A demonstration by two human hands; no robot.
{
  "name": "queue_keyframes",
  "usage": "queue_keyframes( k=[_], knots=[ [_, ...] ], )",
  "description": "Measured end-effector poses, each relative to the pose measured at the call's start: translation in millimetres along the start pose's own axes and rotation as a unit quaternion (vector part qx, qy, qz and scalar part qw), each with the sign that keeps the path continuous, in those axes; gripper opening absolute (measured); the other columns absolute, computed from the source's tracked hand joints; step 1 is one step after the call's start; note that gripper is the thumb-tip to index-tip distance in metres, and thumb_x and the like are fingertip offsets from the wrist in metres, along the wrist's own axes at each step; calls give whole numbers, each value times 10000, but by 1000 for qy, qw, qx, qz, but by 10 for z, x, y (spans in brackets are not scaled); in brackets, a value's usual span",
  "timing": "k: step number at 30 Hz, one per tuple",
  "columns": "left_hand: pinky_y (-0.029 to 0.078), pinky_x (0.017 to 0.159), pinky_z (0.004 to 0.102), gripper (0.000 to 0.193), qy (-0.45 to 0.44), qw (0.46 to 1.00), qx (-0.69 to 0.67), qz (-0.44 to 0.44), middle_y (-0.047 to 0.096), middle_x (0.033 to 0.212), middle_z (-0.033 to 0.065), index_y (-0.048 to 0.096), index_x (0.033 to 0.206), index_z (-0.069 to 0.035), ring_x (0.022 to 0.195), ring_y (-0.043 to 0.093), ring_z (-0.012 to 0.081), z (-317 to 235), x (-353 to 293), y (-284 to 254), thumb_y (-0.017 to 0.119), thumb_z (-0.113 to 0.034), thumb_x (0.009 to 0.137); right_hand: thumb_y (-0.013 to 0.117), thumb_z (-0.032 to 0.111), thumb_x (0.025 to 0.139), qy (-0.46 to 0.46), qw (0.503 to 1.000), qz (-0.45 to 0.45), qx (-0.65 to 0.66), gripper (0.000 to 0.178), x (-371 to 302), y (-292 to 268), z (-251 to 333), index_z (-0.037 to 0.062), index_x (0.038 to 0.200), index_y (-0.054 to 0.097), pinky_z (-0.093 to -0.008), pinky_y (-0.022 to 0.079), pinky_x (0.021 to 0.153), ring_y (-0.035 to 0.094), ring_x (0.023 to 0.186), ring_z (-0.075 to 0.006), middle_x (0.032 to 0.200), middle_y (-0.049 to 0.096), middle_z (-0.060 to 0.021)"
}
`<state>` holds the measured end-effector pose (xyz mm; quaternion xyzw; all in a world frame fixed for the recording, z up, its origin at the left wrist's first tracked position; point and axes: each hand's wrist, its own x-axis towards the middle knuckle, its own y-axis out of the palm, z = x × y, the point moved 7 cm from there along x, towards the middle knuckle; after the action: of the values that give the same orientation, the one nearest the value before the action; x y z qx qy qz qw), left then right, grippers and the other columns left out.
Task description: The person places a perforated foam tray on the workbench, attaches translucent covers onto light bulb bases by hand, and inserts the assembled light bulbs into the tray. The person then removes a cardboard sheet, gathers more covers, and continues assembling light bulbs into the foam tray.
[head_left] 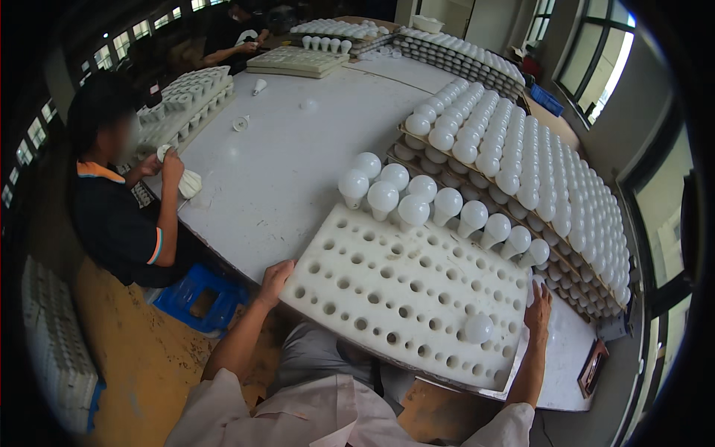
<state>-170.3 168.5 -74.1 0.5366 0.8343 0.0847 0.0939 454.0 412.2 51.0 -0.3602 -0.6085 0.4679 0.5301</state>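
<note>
A white foam tray (387,298) with rows of round holes lies tilted before me, its near edge over my lap. My left hand (277,281) grips its left edge, fingers around the corner side. Beside the tray's right edge, my right hand (538,307) has its fingers stretched forward; a small whitish shape at the fingertips is too unclear to name. One white light bulb (479,328) stands in the tray near its right end. Along the far side, several more light bulbs (448,203) stand in rows, round ends up.
Stacked trays full of bulbs (521,164) rise at the right, with another stack (462,59) behind. At the left a co-worker (119,186) handles a white part by a foam tray (201,97). Loose parts (240,124) lie on the white table (275,171). A blue stool (197,298) stands below.
</note>
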Motion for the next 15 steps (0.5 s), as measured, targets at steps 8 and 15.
queue_keyframes(
  k=[8,15],
  knots=[
    [453,778,231,326,66,997,42,-26,641,942,32,621,1087,44,866,557,77,-241,-164,-21,525,-238,953,680,120,738,90,995,8,38,495,64,280,-256,85,1208,528,-453,413,937,460,1129,-385,1202,512,-194],
    [459,780,236,309,81,994,62,-31,650,937,36,620,1084,38,868,561,74,-219,-190,23,525,-226,952,755,123,700,78,960,-204,176,575,-314,-610,221,76,1228,532,-431,406,921,483,1040,-320,1101,506,-147]
  ],
)
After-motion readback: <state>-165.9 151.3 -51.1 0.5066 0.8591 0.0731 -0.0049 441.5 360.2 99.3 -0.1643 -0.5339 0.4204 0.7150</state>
